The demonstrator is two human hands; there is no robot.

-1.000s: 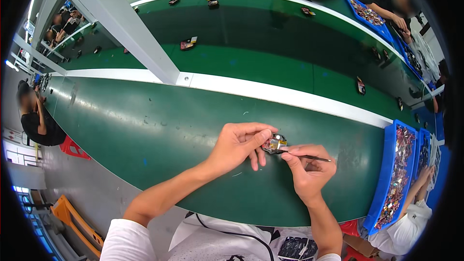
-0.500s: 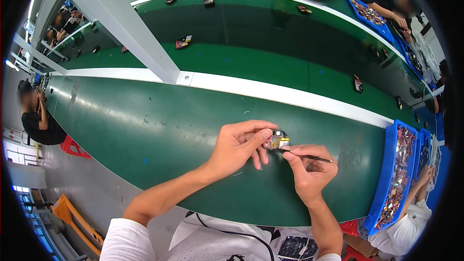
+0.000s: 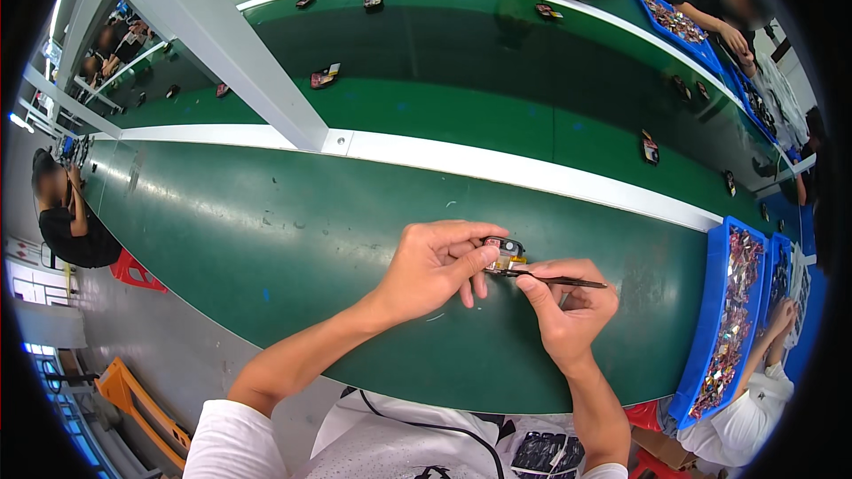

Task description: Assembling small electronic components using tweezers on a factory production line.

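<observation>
My left hand [image 3: 429,268] is closed on a small black electronic device housing [image 3: 508,247], thumb on its near left side. Its open inside faces up, with clear, reddish and gold-yellow parts in it. Between thumb and fingers of my right hand [image 3: 572,310] lies a pair of dark tweezers [image 3: 579,282]. The tweezers' tips reach the near right edge of the housing, by a gold-yellow piece [image 3: 519,260]. Exactly what the tips touch is too small to tell. Both hands are above the green worktable [image 3: 311,231].
At my right stands a blue bin [image 3: 701,337] full of small colourful parts. Beyond the white rail [image 3: 532,175], several device housings lie on a green conveyor belt [image 3: 426,111]. A white post [image 3: 222,44] rises at the left. Co-workers sit around.
The housings on the conveyor have shifted slightly left. In the held housing, the silver-and-yellow piece now shows mostly its yellow edge. The tweezers have tilted a little flatter.
</observation>
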